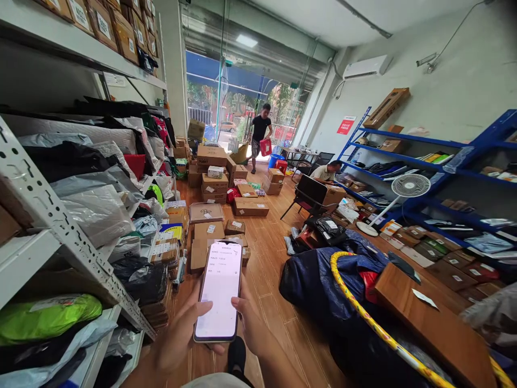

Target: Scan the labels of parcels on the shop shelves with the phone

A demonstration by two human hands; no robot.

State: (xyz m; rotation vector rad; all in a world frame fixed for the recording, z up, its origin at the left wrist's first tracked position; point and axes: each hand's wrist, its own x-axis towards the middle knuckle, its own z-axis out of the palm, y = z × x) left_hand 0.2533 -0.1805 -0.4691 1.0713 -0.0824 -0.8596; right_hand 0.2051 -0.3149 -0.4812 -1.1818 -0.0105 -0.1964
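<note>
Landmark: phone (218, 291), screen lit and facing the wearer, low in the middle of the view. Left hand (186, 319) grips its left long edge, right hand (253, 323) its right long edge. Both grips narrow, closed on the phone; thumbs over the lower half of the screen. Cannot tell whether the thumb tips press the glass. Screen text too small to read.

Left of phone: white rack (60, 210) loaded with bagged parcels. Stacked parcels (165, 248) line its inner edge; only a thin strip of floor shows between them and the phone.

Beyond phone's top edge: flat cartons (208, 230), partly hidden by it. Farther, a taller carton stack (212, 156), then a standing person (259, 128) with a red object (265, 146).

Right of phone: widest open room. Bare plank floor (264, 269) runs from beside the right hand up toward the doorway, bounded on its far side by a dark blue bundle (302, 275). Yellow hoop (355, 302) and brown box (440, 323) lie over the bundle. Higher up, a black chair (309, 191) edges the strip. White fan (411, 186) well apart, before blue shelving (407, 139).

Below phone: dark shoe (237, 355).
</note>
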